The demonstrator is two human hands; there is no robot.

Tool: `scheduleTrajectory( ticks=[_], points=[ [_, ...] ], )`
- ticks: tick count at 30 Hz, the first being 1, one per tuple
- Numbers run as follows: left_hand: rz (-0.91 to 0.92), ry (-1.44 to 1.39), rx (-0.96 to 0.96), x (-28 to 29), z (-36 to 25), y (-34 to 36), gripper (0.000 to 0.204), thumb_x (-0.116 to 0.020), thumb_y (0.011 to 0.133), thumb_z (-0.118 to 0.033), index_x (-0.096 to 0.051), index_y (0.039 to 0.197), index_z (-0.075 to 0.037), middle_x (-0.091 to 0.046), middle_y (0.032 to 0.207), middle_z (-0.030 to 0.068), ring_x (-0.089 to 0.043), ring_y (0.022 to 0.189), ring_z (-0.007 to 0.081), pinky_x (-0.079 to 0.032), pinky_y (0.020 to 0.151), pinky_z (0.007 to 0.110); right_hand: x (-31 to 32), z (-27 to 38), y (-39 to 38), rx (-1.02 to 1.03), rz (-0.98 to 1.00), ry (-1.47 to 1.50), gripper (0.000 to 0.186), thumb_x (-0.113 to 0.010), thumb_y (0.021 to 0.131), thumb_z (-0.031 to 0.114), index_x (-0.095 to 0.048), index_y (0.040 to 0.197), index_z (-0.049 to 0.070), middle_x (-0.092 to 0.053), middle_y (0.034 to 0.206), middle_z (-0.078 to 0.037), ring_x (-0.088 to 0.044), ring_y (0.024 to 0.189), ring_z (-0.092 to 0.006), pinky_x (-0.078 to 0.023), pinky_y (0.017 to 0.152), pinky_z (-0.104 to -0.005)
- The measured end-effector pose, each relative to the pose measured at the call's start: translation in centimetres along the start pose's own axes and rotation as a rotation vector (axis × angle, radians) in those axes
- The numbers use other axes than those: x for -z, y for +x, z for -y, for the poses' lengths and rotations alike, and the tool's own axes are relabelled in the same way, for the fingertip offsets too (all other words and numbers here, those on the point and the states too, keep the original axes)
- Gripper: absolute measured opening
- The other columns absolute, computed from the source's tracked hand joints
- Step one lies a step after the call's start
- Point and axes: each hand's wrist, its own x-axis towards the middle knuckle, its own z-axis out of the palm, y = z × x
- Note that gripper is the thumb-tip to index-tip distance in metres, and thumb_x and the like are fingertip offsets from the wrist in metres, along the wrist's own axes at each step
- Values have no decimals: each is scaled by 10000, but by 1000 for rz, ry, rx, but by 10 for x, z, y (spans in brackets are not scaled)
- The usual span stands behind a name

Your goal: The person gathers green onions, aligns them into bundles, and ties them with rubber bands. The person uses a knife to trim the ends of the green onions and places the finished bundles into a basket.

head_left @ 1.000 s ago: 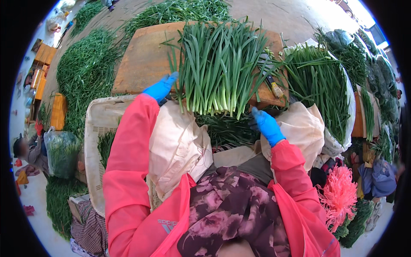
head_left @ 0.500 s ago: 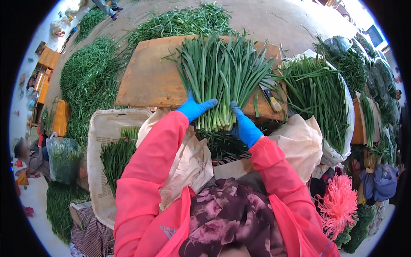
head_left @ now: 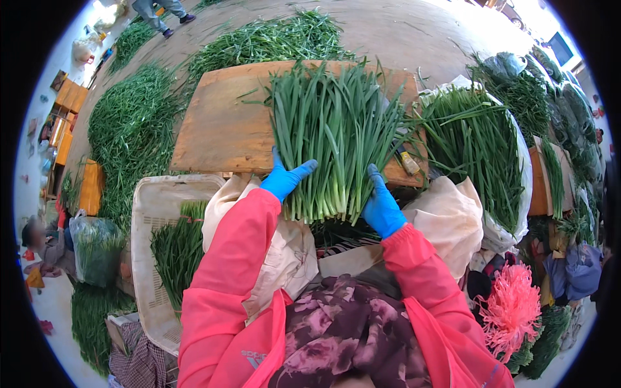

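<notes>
A wide bunch of garlic chives [head_left: 333, 142] lies on the wooden board [head_left: 223, 123], its pale cut ends toward me and hanging over the near edge. My left hand [head_left: 284, 179], in a blue glove, grips the bunch's left side with the thumb laid over the stems. Gloved the same way, my right hand [head_left: 384, 210] holds the right side near the cut ends, its thumb pointing up along the stems. The fingers under the bunch are partly hidden. Just right of the leaves, a knife [head_left: 407, 161] with a black and yellow handle rests on the board, its blade partly covered.
A white plastic basket [head_left: 143, 239] with tied chives stands left of my legs. At the right is a white-lined container [head_left: 522, 168] full of chives. Pink ties [head_left: 511, 307] hang at lower right. Piles of greens [head_left: 132, 123] cover the floor beyond; a person's legs [head_left: 158, 14] show far left.
The bunch has come slightly toward me, and its cut ends are spread wider. My hands have moved a little lower and farther apart. The person's legs at the far left have shifted.
</notes>
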Motion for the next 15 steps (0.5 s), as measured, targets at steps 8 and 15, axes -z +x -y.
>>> scheduleTrajectory(
  ticks=[8, 15],
  points=[
    [27, -299, -60, -39, -14, -10, 956, -822, 718, -302, -237, 1446, -97, -506, 1298, 107, -510, 1147, 230, -438, 955, 361, -36, -46, 18, 43, -50, -339, 446, -630, 873, 437, -596, 1137, 80, -669, 992, -71, -650, 791, -167, -528, 696, -300],
    [196, 110, -63, 18, -28, 16, 1191, -836, 634, -474, -109, 1470, -38, -454, 1349, 205, -498, 1198, 298, -420, 995, 394, -52, -52, 39, -261, 61, -517, 691, -444, 881, 640, -450, 1313, 100, -563, 1202, -157, -569, 1036, -289, -446, 849, -493]
  ],
)
